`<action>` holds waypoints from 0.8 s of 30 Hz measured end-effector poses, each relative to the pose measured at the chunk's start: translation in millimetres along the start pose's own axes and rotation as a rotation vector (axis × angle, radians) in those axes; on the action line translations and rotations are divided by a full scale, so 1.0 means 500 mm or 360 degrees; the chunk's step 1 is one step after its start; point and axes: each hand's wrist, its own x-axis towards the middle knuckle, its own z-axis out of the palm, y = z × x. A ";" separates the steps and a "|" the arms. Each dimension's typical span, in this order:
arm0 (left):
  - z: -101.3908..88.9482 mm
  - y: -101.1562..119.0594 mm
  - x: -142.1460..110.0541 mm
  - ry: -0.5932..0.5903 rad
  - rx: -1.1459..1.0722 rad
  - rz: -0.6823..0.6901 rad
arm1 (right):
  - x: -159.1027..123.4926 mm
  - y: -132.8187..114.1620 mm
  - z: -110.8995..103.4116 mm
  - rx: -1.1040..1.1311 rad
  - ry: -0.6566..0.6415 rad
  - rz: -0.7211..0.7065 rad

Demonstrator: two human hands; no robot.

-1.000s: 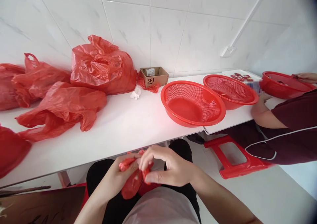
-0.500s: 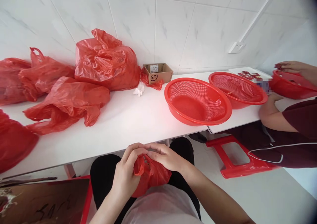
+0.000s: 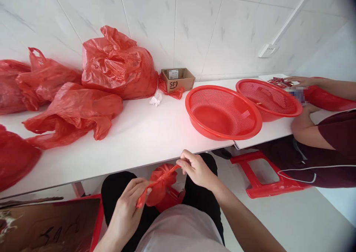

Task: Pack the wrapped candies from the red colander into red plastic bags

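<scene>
Between my knees, just off the table's front edge, hangs a small red plastic bag (image 3: 159, 193), its top drawn together and stretched between both hands. My left hand (image 3: 128, 203) is closed on one twisted end of it, and a bit of the plastic sticks out below the fingers. My right hand (image 3: 197, 169) pinches the other end, pulled thin, between thumb and fingers. The bag looks full and rounded beneath the gathered part. What it contains is hidden.
Several filled red bags (image 3: 119, 72) line the left of the white table (image 3: 150, 133). A small cardboard box (image 3: 180, 84), crumpled tissue (image 3: 156, 98) and two red baskets (image 3: 222, 114) stand there too. At right a co-worker's hand (image 3: 296, 81) is over the table, near a red stool (image 3: 264, 174).
My hands have moved apart, from together over the bag's opening to holding its two ends stretched tight. The co-worker's far hand has moved left from the red basin.
</scene>
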 end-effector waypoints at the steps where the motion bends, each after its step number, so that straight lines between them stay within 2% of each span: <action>1: -0.006 -0.007 -0.015 0.0013 -0.0013 -0.0074 | 0.005 0.019 -0.009 -0.0048 0.0056 0.0020; 4: -0.020 -0.019 -0.060 0.0007 -0.0147 -0.0328 | 0.015 0.071 -0.029 -0.0062 0.0186 0.0067; 7: -0.024 -0.008 -0.084 -0.0080 -0.0376 -0.0532 | 0.013 0.095 -0.025 0.0012 0.0245 0.0097; 10: -0.016 0.020 -0.074 -0.0023 -0.0673 -0.0712 | 0.012 0.086 -0.012 0.0147 0.0283 0.0124; 13: 0.003 0.047 -0.042 0.0058 -0.1164 -0.0698 | 0.017 0.055 -0.003 0.0410 0.0296 0.0154; 15: 0.019 0.058 -0.020 0.0137 -0.1432 -0.0689 | 0.021 0.034 0.001 0.0636 0.0328 0.0113; 18: 0.036 0.071 0.003 0.0354 -0.1702 -0.0771 | 0.024 0.022 0.017 0.1046 0.0364 0.0008; 21: 0.036 0.084 0.012 0.0567 -0.1968 -0.0907 | 0.013 0.044 0.051 0.1417 0.0265 0.0046; 24: 0.023 0.089 0.014 0.0664 -0.2135 -0.1045 | -0.008 0.072 0.086 0.1602 0.0115 0.0130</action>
